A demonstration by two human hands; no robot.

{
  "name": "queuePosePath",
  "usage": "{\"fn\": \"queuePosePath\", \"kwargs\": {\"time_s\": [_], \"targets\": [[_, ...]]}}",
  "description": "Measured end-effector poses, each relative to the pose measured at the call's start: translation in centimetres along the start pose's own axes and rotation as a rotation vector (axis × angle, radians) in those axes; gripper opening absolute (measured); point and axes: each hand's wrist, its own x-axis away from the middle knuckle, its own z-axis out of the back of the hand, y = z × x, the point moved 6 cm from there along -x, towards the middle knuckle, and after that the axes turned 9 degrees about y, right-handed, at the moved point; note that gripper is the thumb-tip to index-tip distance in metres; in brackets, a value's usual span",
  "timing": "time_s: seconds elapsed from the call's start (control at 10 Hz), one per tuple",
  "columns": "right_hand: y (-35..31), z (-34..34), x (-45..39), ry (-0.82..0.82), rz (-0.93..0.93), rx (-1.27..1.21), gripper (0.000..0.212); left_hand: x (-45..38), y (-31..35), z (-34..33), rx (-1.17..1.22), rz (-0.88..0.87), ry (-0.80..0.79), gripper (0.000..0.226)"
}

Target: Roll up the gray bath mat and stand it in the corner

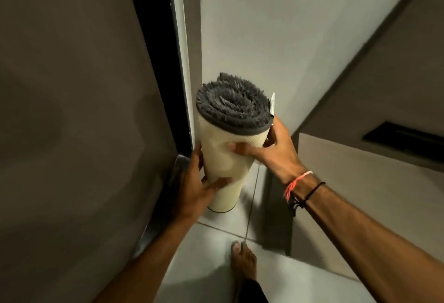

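The gray bath mat is rolled into a tight cylinder, cream backing outside, shaggy gray pile showing at its top end. It stands upright on the tiled floor in the corner between a white wall and a dark door frame. My left hand wraps its lower left side, fingers spread on the backing. My right hand holds the upper right side, thumb across the front. A small white tag sticks out at the roll's top right edge.
A dark door or panel fills the left. A low beige ledge with a dark recess lies to the right. My bare foot stands on the light floor tiles just in front of the roll.
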Motion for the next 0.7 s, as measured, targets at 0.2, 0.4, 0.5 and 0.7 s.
{"fn": "queuePosePath", "kwargs": {"time_s": [0.2,0.4,0.5,0.7], "targets": [[6.3,-2.5,-12.0,-0.09,-0.047,0.026,0.086,-10.4,-5.3,-2.4,-0.128,-0.034,0.076,0.101],[13.0,-5.0,-18.7,-0.133,-0.079,0.0,0.093,-15.8,-10.3,-3.8,-0.39,-0.05,0.218,0.099],[15.7,-6.2,-20.0,-0.114,-0.124,0.001,0.092,-17.1,-10.9,-3.7,-0.483,-0.064,0.189,0.093],[15.7,-5.9,-20.7,-0.059,-0.072,0.121,0.092,-18.6,-9.8,-3.6,-0.713,-0.089,0.166,0.107]]}}
